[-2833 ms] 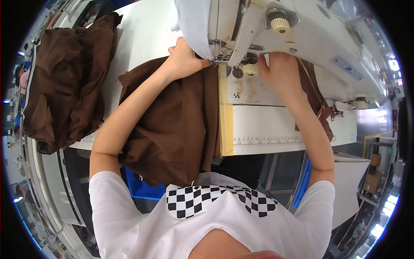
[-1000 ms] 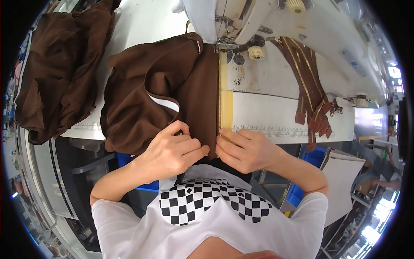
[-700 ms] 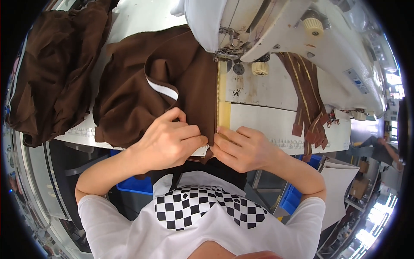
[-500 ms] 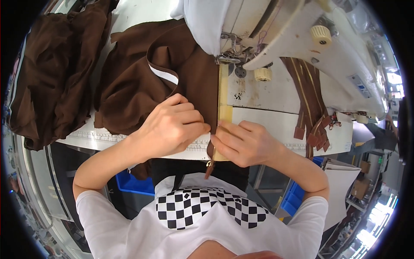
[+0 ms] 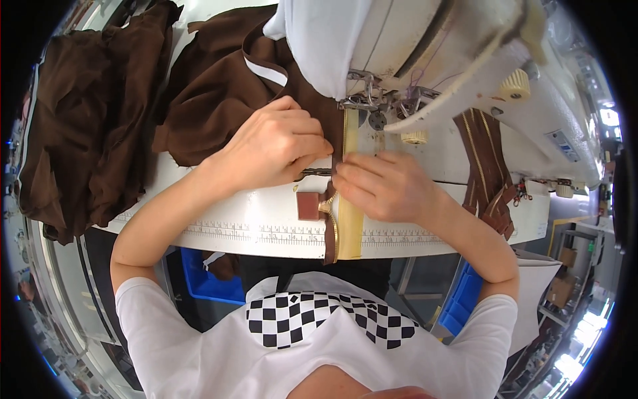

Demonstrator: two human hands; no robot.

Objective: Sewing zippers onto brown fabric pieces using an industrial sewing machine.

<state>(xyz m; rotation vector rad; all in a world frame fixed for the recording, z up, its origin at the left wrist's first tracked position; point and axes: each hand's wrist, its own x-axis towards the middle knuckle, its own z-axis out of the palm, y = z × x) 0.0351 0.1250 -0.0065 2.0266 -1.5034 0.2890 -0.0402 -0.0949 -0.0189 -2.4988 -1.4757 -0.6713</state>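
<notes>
A brown fabric piece (image 5: 222, 90) runs under the white sewing machine (image 5: 442, 73), with a brown zipper (image 5: 336, 233) along its right edge. My left hand (image 5: 282, 143) is closed in a pinch at the edge of the fabric, just left of the zipper. Across from it, my right hand (image 5: 385, 186) has its fingers bent and pressed on the zipper, slightly blurred. Both fingertips meet a little in front of the presser foot (image 5: 362, 101). Below them, the zipper's gold teeth and a brown end tab (image 5: 308, 206) lie near the table edge. A yellow strip (image 5: 351, 233) lies beside the zipper.
More brown fabric (image 5: 93, 126) is heaped at the far left. Several loose brown zippers (image 5: 488, 166) lie on the right of the table. A printed ruler (image 5: 266, 234) follows the front edge. Blue bins (image 5: 209, 286) stand below the table.
Both hands and the brown fabric have moved away from me, toward the machine. The zipper's lower end, hanging over the table edge before, now lies on the tabletop.
</notes>
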